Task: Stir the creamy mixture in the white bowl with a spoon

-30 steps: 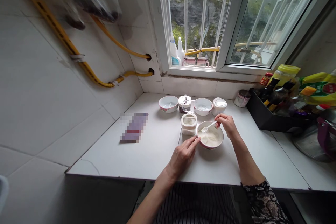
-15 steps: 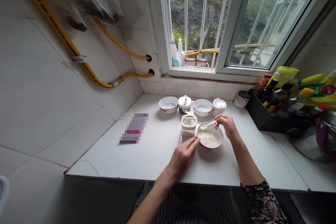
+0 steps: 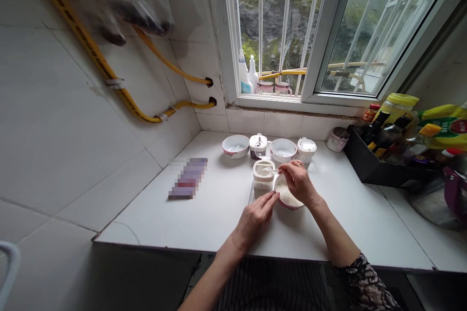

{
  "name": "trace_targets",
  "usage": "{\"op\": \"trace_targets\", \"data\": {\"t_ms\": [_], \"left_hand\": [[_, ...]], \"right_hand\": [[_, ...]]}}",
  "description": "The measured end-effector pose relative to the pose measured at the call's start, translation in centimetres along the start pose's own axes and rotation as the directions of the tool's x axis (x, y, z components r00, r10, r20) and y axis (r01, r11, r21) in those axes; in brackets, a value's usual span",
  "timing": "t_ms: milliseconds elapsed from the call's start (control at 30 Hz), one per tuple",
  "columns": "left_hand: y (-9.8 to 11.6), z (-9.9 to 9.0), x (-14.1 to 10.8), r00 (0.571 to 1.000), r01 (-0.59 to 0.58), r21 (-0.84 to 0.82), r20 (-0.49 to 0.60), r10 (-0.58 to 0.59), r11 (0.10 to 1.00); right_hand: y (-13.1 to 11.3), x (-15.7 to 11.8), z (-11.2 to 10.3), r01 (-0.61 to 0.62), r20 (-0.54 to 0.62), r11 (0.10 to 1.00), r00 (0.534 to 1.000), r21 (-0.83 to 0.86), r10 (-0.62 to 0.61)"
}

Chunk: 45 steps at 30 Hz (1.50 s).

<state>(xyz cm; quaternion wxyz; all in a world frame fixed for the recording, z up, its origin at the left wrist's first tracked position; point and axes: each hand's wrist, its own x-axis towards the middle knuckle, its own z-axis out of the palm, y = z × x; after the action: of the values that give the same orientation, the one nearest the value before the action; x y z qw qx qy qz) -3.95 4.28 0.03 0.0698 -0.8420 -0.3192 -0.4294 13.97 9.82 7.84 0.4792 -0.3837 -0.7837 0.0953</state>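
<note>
My right hand [image 3: 299, 184] pinches the handle of a small white spoon [image 3: 273, 171], whose scoop end is at the open top of a square white jar [image 3: 263, 184]. Pale contents show inside that jar. Just right of it stands a bowl [image 3: 286, 198] holding whitish powder, partly covered from view by my right hand. The fingers of my left hand [image 3: 253, 218] are pressed together on the bowl's left rim, gripping it.
Behind stand a white bowl [image 3: 235, 147], a lidded jar with dark contents [image 3: 258, 146], a second bowl [image 3: 283, 150] and a white jar [image 3: 306, 149]. A blurred purple object [image 3: 189, 178] lies left. A black box [image 3: 372, 167] of bottles and a pot [image 3: 434, 201] stand right.
My right hand has moved left with the spoon, from above the powder bowl to the mouth of the square jar. My left hand stays at the bowl's rim.
</note>
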Motion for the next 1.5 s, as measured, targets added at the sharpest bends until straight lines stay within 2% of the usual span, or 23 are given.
{"op": "trace_targets", "data": {"t_ms": [67, 100, 200, 267, 333, 433, 500, 633, 733, 1033, 1233, 1500], "left_hand": [[0.0, 0.0, 0.0, 1.0, -0.001, 0.005, 0.005, 0.001, 1.0], [0.0, 0.0, 0.0, 1.0, 0.0, 0.005, 0.005, 0.0, 1.0], [0.1, -0.1, 0.0, 1.0, 0.003, -0.002, 0.003, -0.003, 1.0], [0.1, -0.2, 0.0, 1.0, 0.008, -0.008, 0.003, -0.008, 1.0], [0.1, -0.2, 0.0, 1.0, 0.012, -0.014, 0.005, -0.012, 1.0], [0.1, -0.2, 0.0, 1.0, 0.017, -0.021, 0.009, -0.017, 1.0], [0.1, -0.1, -0.1, 1.0, 0.021, -0.022, 0.006, -0.021, 1.0], [0.1, 0.0, -0.1, 1.0, 0.015, -0.016, -0.004, -0.015, 1.0], [0.1, 0.0, -0.1, 1.0, 0.012, -0.018, 0.01, -0.012, 1.0], [0.1, 0.0, -0.1, 1.0, 0.021, -0.032, 0.014, -0.021, 0.999], [0.1, 0.0, -0.1, 1.0, 0.017, -0.027, 0.002, -0.017, 0.999], [0.1, 0.0, 0.0, 1.0, 0.014, -0.019, 0.005, -0.014, 1.0]], "right_hand": [[-0.1, 0.0, 0.0, 0.088, 0.025, 0.994, 0.996, -0.066, -0.086], [-0.2, 0.0, -0.2, 0.074, 0.0, 0.995, 0.997, -0.064, -0.074], [-0.2, 0.0, -1.0, -0.122, -0.128, 0.992, 0.984, 0.042, 0.127], [0.0, 0.0, -1.9, -0.274, -0.172, 0.95, 0.939, 0.149, 0.298], [0.5, 0.0, -2.7, -0.38, -0.176, 0.899, 0.891, 0.216, 0.419], [1.4, -0.1, -3.4, -0.482, -0.127, 0.848, 0.848, 0.22, 0.515], [1.8, -0.1, -3.4, -0.509, -0.089, 0.84, 0.843, 0.186, 0.53], [1.9, -0.2, -2.7, -0.471, -0.051, 0.879, 0.879, 0.069, 0.475], [1.7, -0.2, -2.2, -0.477, 0.015, 0.876, 0.879, 0.075, 0.477], [2.4, 0.0, -2.5, -0.599, 0.089, 0.718, 0.786, 0.356, 0.612], [2.5, 0.2, -2.7, -0.648, 0.122, 0.611, 0.725, 0.455, 0.677], [2.7, 0.4, -3.5, -0.651, 0.128, 0.546, 0.696, 0.528, 0.706]]}}
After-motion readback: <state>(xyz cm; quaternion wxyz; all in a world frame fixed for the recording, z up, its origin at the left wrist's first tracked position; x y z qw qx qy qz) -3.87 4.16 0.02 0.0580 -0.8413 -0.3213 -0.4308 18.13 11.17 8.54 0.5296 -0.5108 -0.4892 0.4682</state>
